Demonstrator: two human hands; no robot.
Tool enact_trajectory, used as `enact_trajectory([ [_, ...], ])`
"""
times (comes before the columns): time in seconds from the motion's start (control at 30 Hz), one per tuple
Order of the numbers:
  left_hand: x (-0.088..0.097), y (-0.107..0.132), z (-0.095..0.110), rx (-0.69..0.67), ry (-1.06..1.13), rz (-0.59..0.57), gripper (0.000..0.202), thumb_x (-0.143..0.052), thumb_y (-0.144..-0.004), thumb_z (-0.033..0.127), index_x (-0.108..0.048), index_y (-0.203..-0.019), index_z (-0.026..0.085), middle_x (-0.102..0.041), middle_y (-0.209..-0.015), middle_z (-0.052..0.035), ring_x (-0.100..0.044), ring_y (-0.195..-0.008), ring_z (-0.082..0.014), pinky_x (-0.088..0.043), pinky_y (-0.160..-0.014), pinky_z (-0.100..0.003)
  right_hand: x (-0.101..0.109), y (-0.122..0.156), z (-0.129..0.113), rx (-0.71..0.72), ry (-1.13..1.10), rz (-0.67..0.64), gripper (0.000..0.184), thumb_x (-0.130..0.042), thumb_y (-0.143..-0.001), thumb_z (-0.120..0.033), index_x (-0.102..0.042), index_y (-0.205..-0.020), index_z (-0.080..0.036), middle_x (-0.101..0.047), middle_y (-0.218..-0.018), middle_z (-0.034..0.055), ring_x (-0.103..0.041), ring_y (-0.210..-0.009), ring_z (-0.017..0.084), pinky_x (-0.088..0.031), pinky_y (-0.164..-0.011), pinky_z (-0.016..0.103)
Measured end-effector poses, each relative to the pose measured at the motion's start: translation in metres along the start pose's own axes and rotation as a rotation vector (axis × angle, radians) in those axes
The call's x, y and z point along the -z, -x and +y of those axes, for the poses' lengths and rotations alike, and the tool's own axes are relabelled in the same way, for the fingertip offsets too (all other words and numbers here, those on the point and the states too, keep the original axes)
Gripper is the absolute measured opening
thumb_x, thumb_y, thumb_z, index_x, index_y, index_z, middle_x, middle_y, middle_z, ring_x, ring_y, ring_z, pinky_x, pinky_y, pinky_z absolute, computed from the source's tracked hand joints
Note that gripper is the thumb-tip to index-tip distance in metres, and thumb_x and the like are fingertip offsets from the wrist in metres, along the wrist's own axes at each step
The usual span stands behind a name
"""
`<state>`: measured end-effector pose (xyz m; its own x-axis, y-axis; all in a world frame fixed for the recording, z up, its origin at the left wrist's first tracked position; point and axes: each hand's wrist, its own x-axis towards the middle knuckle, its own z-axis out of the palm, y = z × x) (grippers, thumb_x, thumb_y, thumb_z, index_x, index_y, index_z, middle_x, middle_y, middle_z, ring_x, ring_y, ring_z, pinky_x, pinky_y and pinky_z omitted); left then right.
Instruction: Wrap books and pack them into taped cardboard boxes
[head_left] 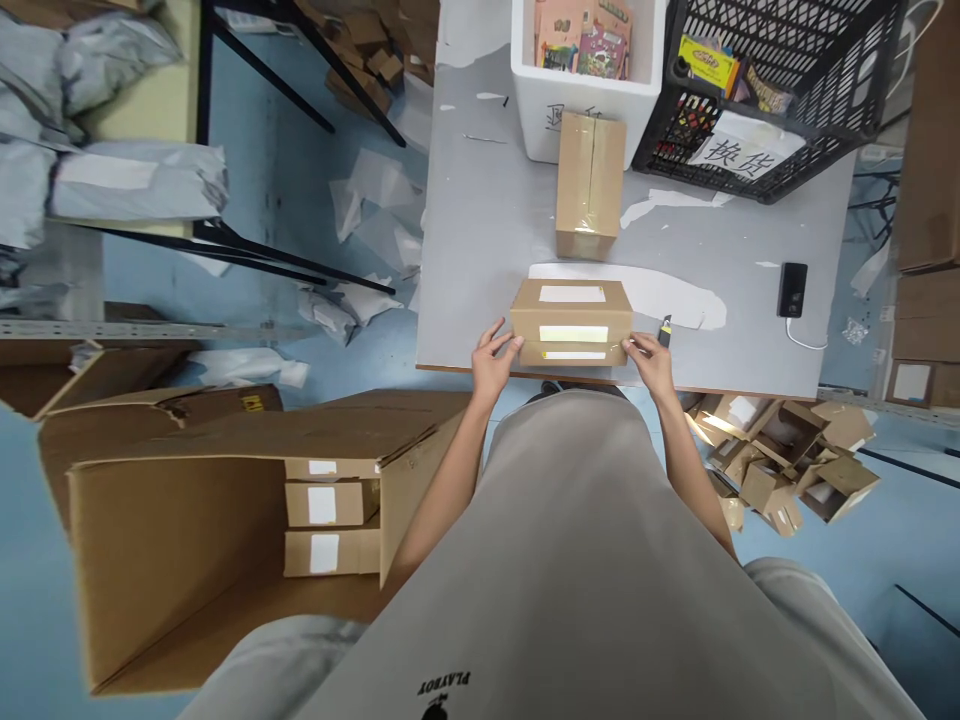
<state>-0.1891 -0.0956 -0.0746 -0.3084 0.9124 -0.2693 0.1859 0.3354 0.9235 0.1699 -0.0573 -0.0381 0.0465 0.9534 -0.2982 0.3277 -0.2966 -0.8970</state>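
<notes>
Two taped cardboard boxes with white labels are stacked at the near edge of the grey table. My left hand is pressed against the stack's left end, fingers curled on it. My right hand grips the stack's right end. Both hands hold the stack between them.
A third taped box lies further back on the table. Behind it stand a white foam bin and a black crate of goods. A phone lies at the right. A large open carton with several labelled boxes sits on the floor left.
</notes>
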Motion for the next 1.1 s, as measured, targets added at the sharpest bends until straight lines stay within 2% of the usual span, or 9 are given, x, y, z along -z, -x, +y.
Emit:
enact_trajectory([
  [0.17,-0.004,-0.009,0.012,-0.05,-0.089,0.099,0.037,-0.084,-0.097,0.056,-0.091,-0.112,0.023,-0.074,-0.154,-0.0116,-0.067,-0.148,-0.0338,-0.05,-0.133,-0.053,0.005,-0.007,-0.013,0.011,0.05,0.031,0.069,-0.081,-0.086,-0.083,-0.092,-0.117,-0.022,-0.084,-0.122,0.0132,-0.078,-0.121,0.034,-0.064,-0.112,0.05],
  [0.33,-0.015,-0.019,0.0,0.066,-0.095,0.051,0.034,-0.087,-0.093,0.055,-0.091,-0.104,0.023,-0.078,-0.145,-0.0156,-0.071,-0.141,-0.0369,-0.055,-0.126,-0.055,-0.001,-0.017,0.012,-0.109,0.061,0.014,0.076,-0.079,-0.079,-0.09,-0.091,-0.107,-0.02,-0.087,-0.114,0.014,-0.081,-0.106,0.034,-0.065,-0.108,0.054],
  [0.43,-0.015,-0.021,-0.015,0.101,-0.068,0.034,0.039,-0.074,-0.103,0.057,-0.09,-0.105,0.022,-0.075,-0.151,-0.0161,-0.067,-0.148,-0.0354,-0.055,-0.127,-0.051,0.0,-0.02,0.03,-0.17,0.002,0.009,0.077,-0.071,-0.085,-0.088,-0.089,-0.113,-0.018,-0.086,-0.123,0.0159,-0.081,-0.107,0.033,-0.066,-0.105,0.055],
  [0.5,-0.012,-0.018,-0.026,0.113,-0.062,0.022,0.039,-0.067,-0.106,0.053,-0.088,-0.115,0.022,-0.072,-0.156,-0.016,-0.063,-0.153,-0.0342,-0.053,-0.128,-0.051,0.002,-0.017,0.041,-0.19,0.005,-0.002,0.074,-0.066,-0.09,-0.081,-0.087,-0.12,-0.017,-0.086,-0.125,0.0166,-0.082,-0.108,0.033,-0.065,-0.106,0.056],
  [0.6,-0.011,-0.012,-0.04,0.155,-0.084,-0.059,0.046,-0.081,-0.091,0.04,-0.083,-0.133,0.022,-0.072,-0.157,-0.0174,-0.063,-0.152,-0.0366,-0.051,-0.129,-0.056,-0.001,-0.009,0.05,-0.192,0.039,-0.052,0.062,-0.076,-0.084,-0.064,-0.086,-0.123,-0.017,-0.086,-0.125,0.0156,-0.08,-0.114,0.033,-0.062,-0.112,0.058],
  [0.73,-0.018,-0.006,-0.047,0.126,-0.113,-0.195,0.064,-0.09,-0.071,0.028,-0.081,-0.133,0.02,-0.076,-0.15,-0.0173,-0.066,-0.148,-0.0398,-0.047,-0.132,-0.06,-0.014,0.002,0.051,-0.173,0.025,-0.134,0.055,-0.085,-0.073,-0.053,-0.088,-0.117,-0.019,-0.088,-0.123,0.0099,-0.078,-0.118,0.034,-0.061,-0.114,0.055],
  [0.87,-0.019,-0.005,-0.043,0.111,-0.118,-0.229,0.057,-0.091,-0.069,0.029,-0.084,-0.125,0.02,-0.072,-0.154,-0.017,-0.064,-0.151,-0.0408,-0.046,-0.133,-0.06,-0.018,0.007,0.046,-0.165,0.022,-0.146,0.053,-0.088,-0.073,-0.058,-0.088,-0.112,-0.022,-0.088,-0.117,0.0076,-0.079,-0.117,0.034,-0.059,-0.117,0.056],
  [0.97,-0.011,-0.003,-0.035,0.107,-0.104,-0.241,0.05,-0.094,-0.073,0.036,-0.086,-0.12,0.022,-0.066,-0.163,-0.0162,-0.06,-0.156,-0.0407,-0.045,-0.135,-0.057,-0.011,0.01,0.039,-0.15,0.011,-0.138,0.062,-0.09,-0.074,-0.071,-0.088,-0.112,-0.022,-0.086,-0.125,0.0107,-0.077,-0.122,0.035,-0.061,-0.115,0.055],
  [1.1,-0.003,-0.003,-0.02,0.062,-0.079,-0.134,0.042,-0.088,-0.087,0.049,-0.087,-0.118,0.021,-0.058,-0.172,-0.0159,-0.053,-0.162,-0.0384,-0.043,-0.137,-0.053,-0.004,0.01,0.025,-0.089,0.032,-0.118,0.07,-0.082,-0.082,-0.085,-0.089,-0.112,-0.022,-0.084,-0.131,0.0135,-0.073,-0.133,0.035,-0.062,-0.114,0.051],
])
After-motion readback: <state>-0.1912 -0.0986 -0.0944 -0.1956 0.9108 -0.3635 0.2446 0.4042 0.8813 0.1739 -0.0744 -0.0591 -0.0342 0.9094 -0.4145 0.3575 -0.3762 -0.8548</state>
